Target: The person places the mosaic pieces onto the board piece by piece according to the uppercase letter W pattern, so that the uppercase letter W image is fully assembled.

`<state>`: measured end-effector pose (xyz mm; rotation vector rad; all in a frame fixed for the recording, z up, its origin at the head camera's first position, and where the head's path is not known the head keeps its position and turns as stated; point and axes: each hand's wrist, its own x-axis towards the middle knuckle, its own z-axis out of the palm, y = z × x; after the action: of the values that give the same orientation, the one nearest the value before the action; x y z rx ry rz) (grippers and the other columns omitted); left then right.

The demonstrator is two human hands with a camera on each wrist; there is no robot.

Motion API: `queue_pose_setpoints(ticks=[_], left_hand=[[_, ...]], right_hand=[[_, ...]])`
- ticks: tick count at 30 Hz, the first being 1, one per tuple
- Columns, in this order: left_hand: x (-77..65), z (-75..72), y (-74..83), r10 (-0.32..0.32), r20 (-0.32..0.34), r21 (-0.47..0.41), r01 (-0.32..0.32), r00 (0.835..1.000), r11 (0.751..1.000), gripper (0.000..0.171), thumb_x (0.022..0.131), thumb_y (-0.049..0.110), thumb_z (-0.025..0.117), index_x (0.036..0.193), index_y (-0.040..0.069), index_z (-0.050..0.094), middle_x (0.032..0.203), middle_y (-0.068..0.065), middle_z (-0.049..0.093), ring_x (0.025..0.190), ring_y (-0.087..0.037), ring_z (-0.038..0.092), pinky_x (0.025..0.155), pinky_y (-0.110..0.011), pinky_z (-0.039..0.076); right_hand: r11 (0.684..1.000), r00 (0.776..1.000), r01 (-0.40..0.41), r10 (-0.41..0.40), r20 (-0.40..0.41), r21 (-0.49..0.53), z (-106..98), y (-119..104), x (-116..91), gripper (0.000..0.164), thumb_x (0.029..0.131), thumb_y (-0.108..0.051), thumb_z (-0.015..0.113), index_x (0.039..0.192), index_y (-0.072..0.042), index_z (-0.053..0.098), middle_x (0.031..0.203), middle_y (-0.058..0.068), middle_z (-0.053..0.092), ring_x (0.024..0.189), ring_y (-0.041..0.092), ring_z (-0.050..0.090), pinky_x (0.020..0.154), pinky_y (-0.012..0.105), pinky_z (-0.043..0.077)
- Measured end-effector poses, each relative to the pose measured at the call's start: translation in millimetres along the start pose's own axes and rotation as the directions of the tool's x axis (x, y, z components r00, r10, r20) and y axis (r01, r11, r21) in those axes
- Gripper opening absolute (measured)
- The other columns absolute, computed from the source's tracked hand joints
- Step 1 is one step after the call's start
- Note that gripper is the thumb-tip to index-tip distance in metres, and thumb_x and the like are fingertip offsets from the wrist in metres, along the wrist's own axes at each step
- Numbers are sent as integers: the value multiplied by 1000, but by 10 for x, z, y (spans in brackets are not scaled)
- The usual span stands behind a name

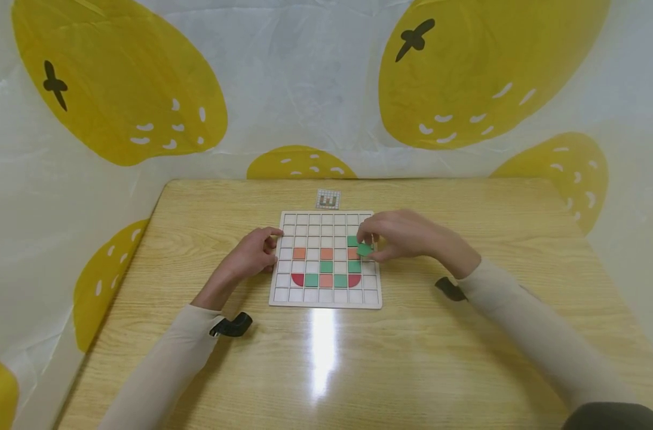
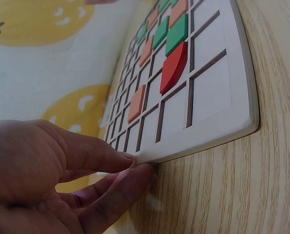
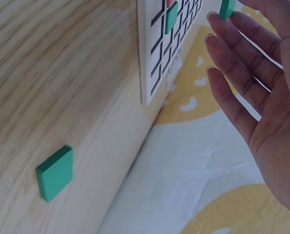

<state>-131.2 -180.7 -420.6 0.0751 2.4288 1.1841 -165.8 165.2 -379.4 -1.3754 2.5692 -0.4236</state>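
A white square grid board (image 1: 296,295) lies flat on the table, with orange, green and red tiles in some of its cells. At its left edge, my left hand (image 1: 253,253) pinches the rim between thumb and finger, as the left wrist view shows at the fingertips (image 2: 125,158). Over the board's right side, my right hand (image 1: 404,234) holds a green square tile (image 1: 364,249) between thumb and fingers, tilted above the cells. Its other fingers (image 3: 237,63) spread loosely. Two red quarter-round tiles (image 1: 297,279) sit in the second row from the near edge.
A small card (image 1: 328,199) with a printed grid pattern lies beyond the board. Another green tile (image 3: 55,173) lies loose on the wooden table (image 1: 208,209) in the right wrist view. A lemon-print cloth (image 1: 304,71) hangs behind the table.
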Motion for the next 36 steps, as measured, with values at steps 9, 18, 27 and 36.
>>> queue_pose_setpoints(ticks=[9, 18, 27, 36], left_hand=[[19, -11, -22, 34, 4, 15, -34, 999, 999, 59, 89, -13, 57, 146, 0, 46, 119, -21, 49, 97, -28, 52, 68, -32, 56], [19, -17, -7, 26, 6, 6, -26, 1000, 1000, 59, 89, -14, 57, 146, 0, 47, 118, -20, 49, 98, -28, 52, 68, -32, 56], [15, -10, 1, 15, 0, 17, -15, 1000, 1000, 59, 90, -13, 57, 146, 1, 47, 121, -21, 50, 100, -29, 52, 70, -32, 57], [16, -16, 12, 9, 3, 1, -9, 1000, 1000, 59, 90, -13, 57, 146, 2, 47, 120, -21, 49, 99, -28, 51, 69, -31, 56]], right_hand=[[999, 1000, 28, -28, -1, -22, 1, -62, 161, 20, 87, -31, 77, 103, -21, 71, 92, -4, 71, 85, 14, 65, 67, 28, 49], [997, 997, 78, -78, -6, -11, 12, -123, 313, 23, 86, -29, 78, 104, -18, 71, 91, -3, 70, 84, 17, 66, 65, 30, 48], [996, 996, 85, -84, 36, -16, 66, -157, 469, 23, 87, -33, 77, 105, -20, 70, 91, -7, 69, 83, 13, 64, 66, 29, 48], [995, 994, 97, -96, 57, -22, 122, -200, 622, 21, 87, -32, 74, 105, -22, 69, 93, -9, 66, 84, 8, 60, 68, 27, 48]])
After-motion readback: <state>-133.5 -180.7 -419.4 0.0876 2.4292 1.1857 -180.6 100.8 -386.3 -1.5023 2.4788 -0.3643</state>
